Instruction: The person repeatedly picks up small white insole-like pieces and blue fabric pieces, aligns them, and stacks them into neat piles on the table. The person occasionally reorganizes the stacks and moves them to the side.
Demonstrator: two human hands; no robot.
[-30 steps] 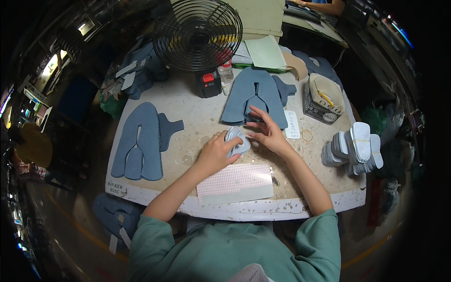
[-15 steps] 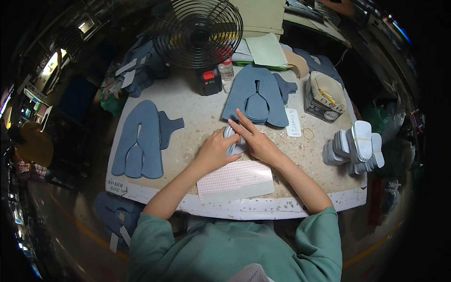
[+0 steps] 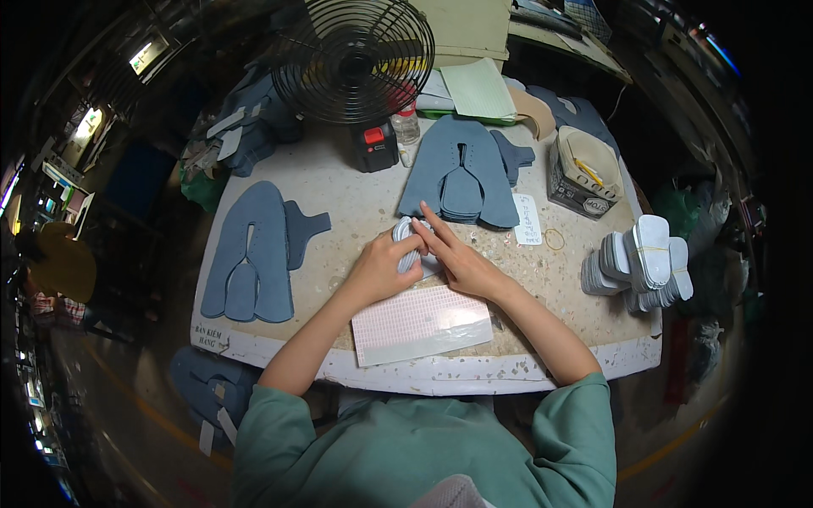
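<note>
Near the middle of the table, my left hand [image 3: 381, 269] is closed around a small stack of light grey flat pieces [image 3: 406, 230], which bends between the fingers. My right hand [image 3: 466, 267] meets the stack from the right, its fingertips at the upper edge and its index finger stretched away from me. The right thumb is mostly hidden. Just below both hands lies a sheet of small pink-printed labels [image 3: 423, 326]. Beyond them rests a pile of blue-grey shoe-upper pieces [image 3: 461, 173].
More blue-grey uppers [image 3: 246, 262] lie at the left. Banded stacks of light grey pieces [image 3: 648, 258] stand at the right, below a box [image 3: 583, 199] with a pencil. A white card [image 3: 527, 220] and rubber band [image 3: 555, 240] lie between. A black fan [image 3: 356, 63] stands at the back.
The stack is now more upright and curled in my left hand. My right fingers have drawn closer together at its upper edge. The label sheet has shifted slightly.
</note>
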